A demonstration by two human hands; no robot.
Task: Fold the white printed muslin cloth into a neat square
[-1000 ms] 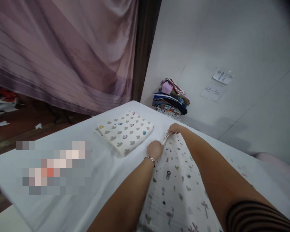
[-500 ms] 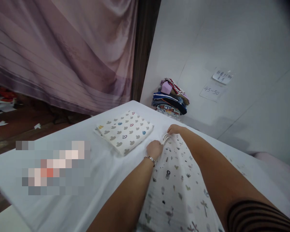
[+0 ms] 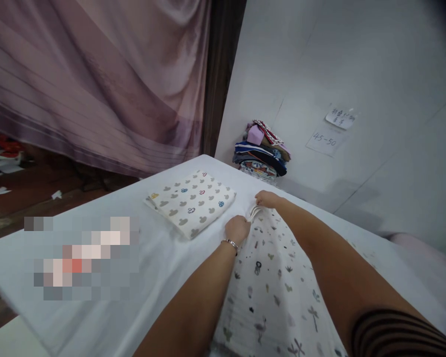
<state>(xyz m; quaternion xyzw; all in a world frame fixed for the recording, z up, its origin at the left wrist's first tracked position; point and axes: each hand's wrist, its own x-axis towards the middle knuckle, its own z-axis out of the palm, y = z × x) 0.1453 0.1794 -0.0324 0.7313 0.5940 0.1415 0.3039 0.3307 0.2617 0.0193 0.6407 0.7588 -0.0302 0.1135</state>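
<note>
A white cloth (image 3: 267,287) printed with small plants and a flamingo hangs from its bunched, layered top edge toward the bottom of the view. My left hand (image 3: 238,229), with a bracelet at the wrist, is closed on the left part of that edge. Just beyond and to the right, my right hand (image 3: 268,199) pinches the same edge, its fingertips partly hidden. Left of both hands, a folded white cloth (image 3: 193,203) with grey and coloured mushroom-like shapes lies flat on the white table (image 3: 163,277).
Against the grey wall (image 3: 386,64) stands a stack of folded fabrics (image 3: 262,151). Two handwritten papers (image 3: 325,141) are on the wall. A pink curtain (image 3: 134,89) hangs behind the table. A blurred-out patch (image 3: 85,258) covers part of the table's left side.
My right hand has shifted very slightly left along the printed cloth's top edge. My left hand keeps its hold, and the folded cloth lies as before.
</note>
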